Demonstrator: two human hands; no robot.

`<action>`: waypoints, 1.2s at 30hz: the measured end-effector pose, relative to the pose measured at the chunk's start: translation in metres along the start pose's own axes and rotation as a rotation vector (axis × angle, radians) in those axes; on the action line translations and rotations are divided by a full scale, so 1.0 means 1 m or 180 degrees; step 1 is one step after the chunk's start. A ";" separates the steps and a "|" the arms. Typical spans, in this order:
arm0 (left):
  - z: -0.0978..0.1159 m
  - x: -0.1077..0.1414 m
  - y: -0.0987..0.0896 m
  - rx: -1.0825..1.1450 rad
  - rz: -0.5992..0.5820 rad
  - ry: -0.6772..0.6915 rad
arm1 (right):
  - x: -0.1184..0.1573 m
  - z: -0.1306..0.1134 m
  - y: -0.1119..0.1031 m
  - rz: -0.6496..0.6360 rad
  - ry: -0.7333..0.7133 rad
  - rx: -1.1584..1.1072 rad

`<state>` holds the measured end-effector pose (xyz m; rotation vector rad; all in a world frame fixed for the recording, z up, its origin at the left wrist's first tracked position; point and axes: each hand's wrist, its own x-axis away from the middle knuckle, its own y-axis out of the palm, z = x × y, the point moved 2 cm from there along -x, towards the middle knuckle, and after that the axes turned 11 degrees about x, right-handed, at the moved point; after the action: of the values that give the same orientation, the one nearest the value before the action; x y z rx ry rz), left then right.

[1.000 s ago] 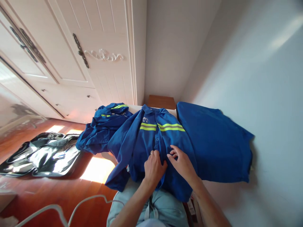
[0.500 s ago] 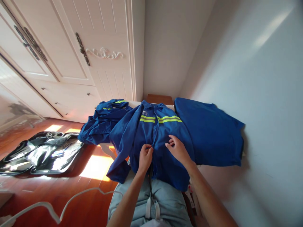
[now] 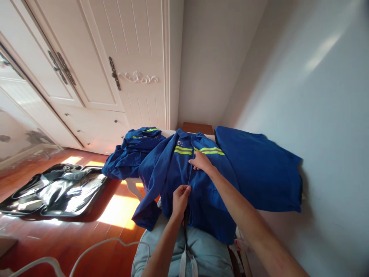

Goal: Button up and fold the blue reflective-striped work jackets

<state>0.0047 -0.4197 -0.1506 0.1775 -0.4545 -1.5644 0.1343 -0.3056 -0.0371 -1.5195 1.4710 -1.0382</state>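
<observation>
A blue work jacket (image 3: 173,173) with yellow-grey reflective stripes lies front up, collar away from me, its lower part hanging toward my lap. My left hand (image 3: 181,196) pinches the jacket's front edge near its lower middle. Higher up, my right hand (image 3: 200,161) is at the same front opening, just below the chest stripe, its fingers bent against the placket. Whether those fingers grip the fabric is hard to make out. Crumpled blue clothing (image 3: 132,154) with similar stripes lies left of the jacket, and a flat blue garment (image 3: 256,169) lies on its right.
An open black suitcase (image 3: 57,190) lies on the wooden floor (image 3: 95,238) at the left. Behind stands a white wardrobe (image 3: 147,34). A white cable (image 3: 95,244) runs across the floor to my lap. The wall (image 3: 325,127) borders the right side.
My right hand has moved up and left, from above the right panel to the front opening near the stripe. My left hand stays at the front edge. The view has shifted slightly.
</observation>
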 end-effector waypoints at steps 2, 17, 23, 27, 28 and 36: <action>-0.007 -0.002 -0.005 0.0563 0.0094 -0.0407 | -0.005 -0.008 0.006 0.0068 -0.0201 -0.0068; -0.089 0.051 -0.047 -0.1151 -0.0297 0.0068 | 0.079 0.033 0.001 0.0936 -0.0972 -0.1812; -0.094 0.043 -0.073 -0.0322 0.0530 -0.0394 | 0.163 0.087 0.025 0.1182 -0.0276 -0.2035; -0.051 0.054 -0.084 -0.0651 0.0855 0.0422 | 0.207 0.143 0.032 0.2503 0.0912 -0.2189; -0.033 0.055 -0.084 -0.0803 0.0861 0.0759 | 0.213 0.156 0.033 0.2674 0.1137 -0.2206; 0.108 -0.017 -0.105 -0.2470 0.1855 0.2004 | 0.209 0.170 0.022 0.2169 0.1079 -0.1092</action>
<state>-0.1328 -0.3857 -0.0967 -0.0682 0.5626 -0.9401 0.2845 -0.5174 -0.1126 -0.9351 2.2813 -0.6600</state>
